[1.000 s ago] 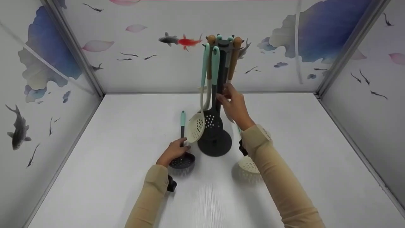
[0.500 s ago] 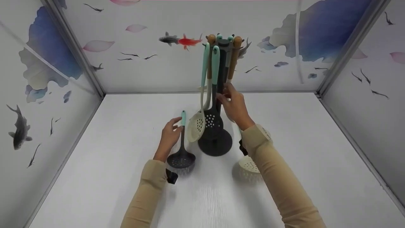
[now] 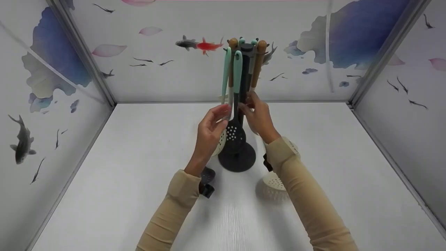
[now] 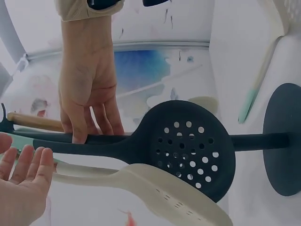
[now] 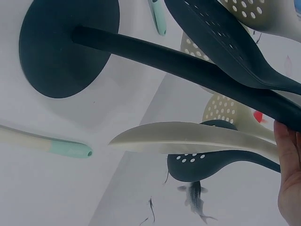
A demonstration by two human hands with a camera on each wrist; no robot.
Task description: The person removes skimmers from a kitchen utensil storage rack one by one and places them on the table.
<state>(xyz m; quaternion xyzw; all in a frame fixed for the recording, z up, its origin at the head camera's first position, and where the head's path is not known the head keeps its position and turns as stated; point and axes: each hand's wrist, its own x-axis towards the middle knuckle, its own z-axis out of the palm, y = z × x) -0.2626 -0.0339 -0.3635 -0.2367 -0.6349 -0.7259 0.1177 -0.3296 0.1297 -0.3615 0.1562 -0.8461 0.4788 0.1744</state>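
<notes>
A black utensil stand (image 3: 245, 158) holds several hanging utensils with teal or wooden handles. My right hand (image 3: 259, 116) grips its upright post; in the left wrist view that right hand (image 4: 88, 84) has the thumb in front and fingers behind. My left hand (image 3: 208, 134) is raised at the stand's left side, fingers loosely bent beside the handles, nothing gripped. Nearest to it hang a black skimmer (image 4: 155, 127) and a cream skimmer (image 4: 146, 181). In the head view, my left hand partly covers the cream skimmer (image 3: 221, 144).
On the white table, a black slotted ladle (image 3: 208, 176) lies left of the stand, mostly hidden behind my left wrist. A cream slotted ladle (image 3: 273, 181) lies to the right, partly under my right forearm. Printed wall panels (image 3: 146, 80) enclose the back and sides.
My left hand has let go of the black ladle on the table, moved up along its handle, then right to the hanging utensils. My right hand has stayed on the post.
</notes>
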